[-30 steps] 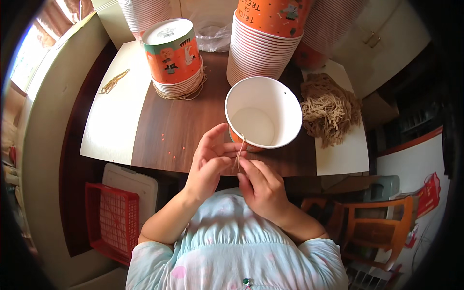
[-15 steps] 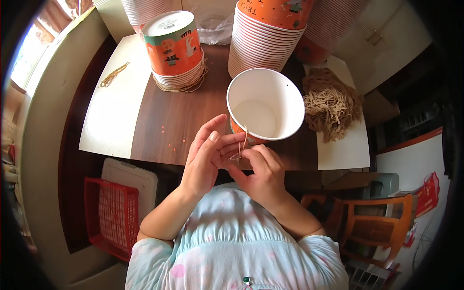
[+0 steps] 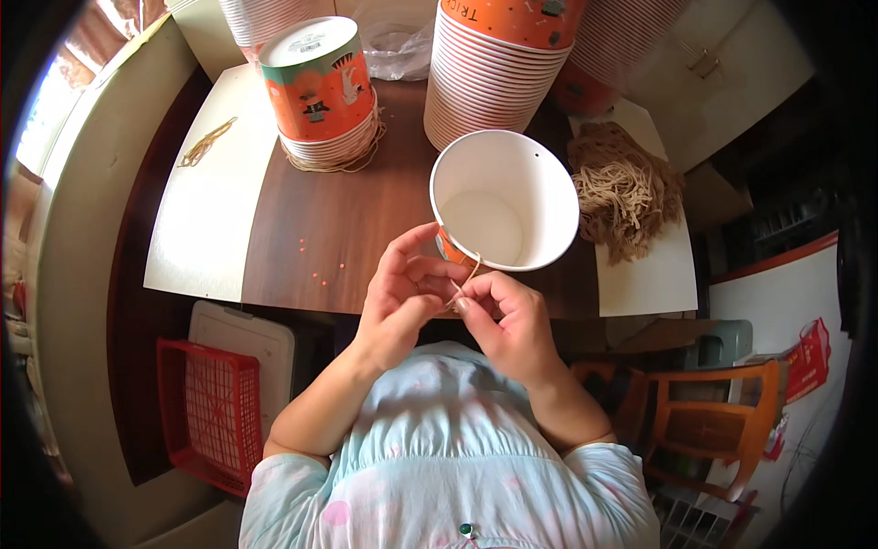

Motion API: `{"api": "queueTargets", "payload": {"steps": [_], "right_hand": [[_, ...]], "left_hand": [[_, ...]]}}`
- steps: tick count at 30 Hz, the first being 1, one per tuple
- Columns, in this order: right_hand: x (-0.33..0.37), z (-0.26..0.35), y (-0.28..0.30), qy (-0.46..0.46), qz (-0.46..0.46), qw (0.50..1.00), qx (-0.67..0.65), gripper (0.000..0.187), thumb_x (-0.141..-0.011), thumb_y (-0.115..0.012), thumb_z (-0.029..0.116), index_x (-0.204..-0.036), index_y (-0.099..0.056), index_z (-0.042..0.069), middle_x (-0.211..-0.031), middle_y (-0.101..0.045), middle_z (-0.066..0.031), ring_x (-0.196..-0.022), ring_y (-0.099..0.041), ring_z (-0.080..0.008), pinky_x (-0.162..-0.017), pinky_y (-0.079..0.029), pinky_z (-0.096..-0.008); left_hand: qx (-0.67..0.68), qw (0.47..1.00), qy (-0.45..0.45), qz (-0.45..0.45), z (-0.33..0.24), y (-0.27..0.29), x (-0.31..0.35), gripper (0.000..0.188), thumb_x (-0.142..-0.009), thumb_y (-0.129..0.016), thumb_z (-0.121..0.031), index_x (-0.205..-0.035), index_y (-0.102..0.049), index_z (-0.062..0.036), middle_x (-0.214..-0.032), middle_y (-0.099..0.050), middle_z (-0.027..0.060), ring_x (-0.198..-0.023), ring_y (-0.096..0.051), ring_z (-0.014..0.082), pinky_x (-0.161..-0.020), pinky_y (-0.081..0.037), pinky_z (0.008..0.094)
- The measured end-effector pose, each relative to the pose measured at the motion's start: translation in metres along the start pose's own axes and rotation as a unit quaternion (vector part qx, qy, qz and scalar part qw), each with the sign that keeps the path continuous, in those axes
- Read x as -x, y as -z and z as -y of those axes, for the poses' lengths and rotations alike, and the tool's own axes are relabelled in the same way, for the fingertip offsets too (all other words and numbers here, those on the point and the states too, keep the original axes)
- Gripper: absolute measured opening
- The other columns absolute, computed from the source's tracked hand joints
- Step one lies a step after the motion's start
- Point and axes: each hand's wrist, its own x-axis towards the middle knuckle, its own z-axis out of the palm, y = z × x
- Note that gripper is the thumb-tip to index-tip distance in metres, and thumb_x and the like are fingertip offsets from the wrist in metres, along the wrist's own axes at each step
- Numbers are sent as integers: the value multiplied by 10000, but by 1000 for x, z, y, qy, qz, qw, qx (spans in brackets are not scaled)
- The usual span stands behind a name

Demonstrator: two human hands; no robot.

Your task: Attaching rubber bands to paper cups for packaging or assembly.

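The right hand (image 3: 508,320) has closed to a pinch on the cord (image 3: 475,267) beside the bucket (image 3: 541,206), bringing it under control, while the left hand (image 3: 400,297) curls loosely, its hold unclear.

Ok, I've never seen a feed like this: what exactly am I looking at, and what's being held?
There's no machine: these are a person's bare hands. The view looks down from the left of two fisheye cameras worn on the head, so straight edges bend near the rim, and picture left is the person's left. The table bears two tub stacks, a heap of cord at right and a small bundle at left. The right hand pinches a string at the open tub's near rim. The left hand is beside it; its grip is unclear.
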Motion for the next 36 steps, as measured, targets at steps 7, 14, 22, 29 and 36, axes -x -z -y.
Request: {"api": "queueTargets", "payload": {"steps": [7, 14, 22, 29, 36], "right_hand": [[-2, 6, 10, -38, 1, 999, -6, 80, -840, -624, 43, -845, -591, -29, -740, -650, -93, -664, -612, -119, -593, -493, -268], [-5, 14, 27, -40, 39, 996, 77, 71, -813, -634, 37, -824, -587, -15, -740, -628, -135, -627, -614, -206, -582, -481, -295], [-7, 1, 12, 158, -61, 944, 283, 131, -769, -665, -34, -880, -614, 10, -787, -627, -132, -674, -639, -290, -591, -514, -351], [-5, -22, -11, 234, -162, 913, 293, 178, -788, -660, 12, -954, -604, 46, -836, -641, -83, -687, -622, -266, -612, -501, -356], [-7, -28, -21, 206, -169, 920, 289, 151, -785, -669, -15, -927, -625, 13, -831, -669, -130, -713, -665, -283, -624, -535, -351]], "left_hand": [[-211, 976, -46, 37, 7, -9, 1, 792, -765, -575, 109, -1451, -235, -93, -1077, -574, 73, -860, -554, 81, -748, -467, 217], [-230, 969, -70, 56, 12, -13, -3, 728, -811, -584, 102, -1438, -273, -98, -1038, -561, 74, -939, -593, 136, -836, -505, 289], [-464, 834, -294, -56, 21, -8, -1, 559, -782, -597, 148, -1305, -450, 15, -952, -646, 113, -829, -643, 176, -735, -529, 273], [-612, 654, -438, -77, 16, -2, -5, 448, -744, -604, 165, -1172, -529, 57, -974, -658, 165, -766, -663, 273, -674, -547, 294], [-580, 701, -390, -142, 19, -3, -1, 450, -765, -619, 129, -1195, -530, 29, -944, -661, 143, -672, -613, 141, -509, -453, 205]]}}
